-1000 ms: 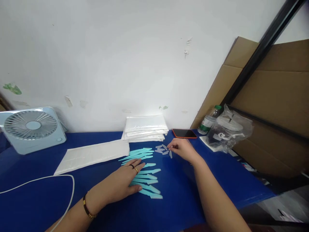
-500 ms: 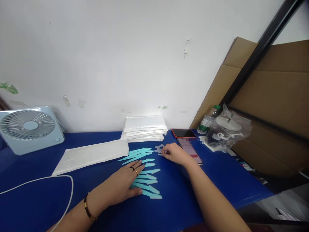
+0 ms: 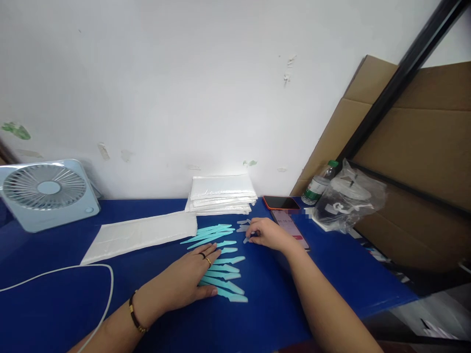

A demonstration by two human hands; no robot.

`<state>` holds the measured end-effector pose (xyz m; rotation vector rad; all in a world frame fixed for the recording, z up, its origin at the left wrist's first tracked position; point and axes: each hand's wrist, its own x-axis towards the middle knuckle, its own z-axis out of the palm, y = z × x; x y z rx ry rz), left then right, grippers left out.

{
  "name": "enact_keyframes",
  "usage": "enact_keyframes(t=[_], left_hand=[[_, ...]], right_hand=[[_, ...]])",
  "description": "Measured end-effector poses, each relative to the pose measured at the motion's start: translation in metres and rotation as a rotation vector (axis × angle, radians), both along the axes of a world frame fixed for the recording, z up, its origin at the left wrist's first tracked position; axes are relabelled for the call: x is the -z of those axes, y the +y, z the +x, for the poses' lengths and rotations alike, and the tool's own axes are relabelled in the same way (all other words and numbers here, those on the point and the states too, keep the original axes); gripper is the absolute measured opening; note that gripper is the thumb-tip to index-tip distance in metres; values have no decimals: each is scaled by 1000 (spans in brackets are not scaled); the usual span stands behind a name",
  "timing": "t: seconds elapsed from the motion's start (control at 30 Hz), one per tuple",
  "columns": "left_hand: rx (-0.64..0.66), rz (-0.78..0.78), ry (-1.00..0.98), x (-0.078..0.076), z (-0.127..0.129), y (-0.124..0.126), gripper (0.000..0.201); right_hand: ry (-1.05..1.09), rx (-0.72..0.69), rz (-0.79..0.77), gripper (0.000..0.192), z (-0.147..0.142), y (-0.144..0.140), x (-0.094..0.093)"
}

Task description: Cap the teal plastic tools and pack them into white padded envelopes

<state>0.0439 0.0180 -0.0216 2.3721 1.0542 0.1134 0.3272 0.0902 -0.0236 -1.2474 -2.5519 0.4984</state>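
Left hand (image 3: pixel 189 282) lay flat, fingers spread and released, palm down over the near ends of a row of teal plastic sticks (image 3: pixel 224 274); it hid part of the row, so the full count could not be taken, though about five showed beyond the fingers, with a second fanned cluster of teal sticks (image 3: pixel 210 233) just behind, too overlapped to count. Right hand (image 3: pixel 267 233) was curled, fingertips pinched on one small clear plastic piece (image 3: pixel 246 239); two or three more clear pieces (image 3: pixel 243 224) lay just beyond it, blurred and hard to separate. All of these sat near the middle of the blue worktop (image 3: pixel 272 304). Two phones: one dark-screened (image 3: pixel 281 202) toward the far edge, one lit (image 3: pixel 292 228) partly covered by the right wrist. One stack of white padded envelopes (image 3: pixel 221 194) stood against the far edge; one single envelope (image 3: pixel 142 235) lay flat left of the sticks. One fan (image 3: pixel 47 191) at the far left, cut off by the frame. Crumpled clear bag (image 3: pixel 349 198) at the far right held a lidded cup, contents unclear; one bottle (image 3: pixel 319 184) stood behind it. White cable (image 3: pixel 62 272) looped along the near left.
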Motion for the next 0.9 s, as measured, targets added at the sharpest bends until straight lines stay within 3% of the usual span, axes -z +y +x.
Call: enact_keyframes(t=[0.27, 0.73, 0.9], left_hand=[[3, -9, 20, -3, 0, -1, 75], [25, -67, -19, -1, 3, -3, 81], [33, -26, -3, 0, 6, -2, 80]], right_hand=[[30, 16, -7, 5, -8, 1, 7], [122, -42, 16, 12, -41, -8, 17], [158, -30, -17, 13, -38, -9, 13]])
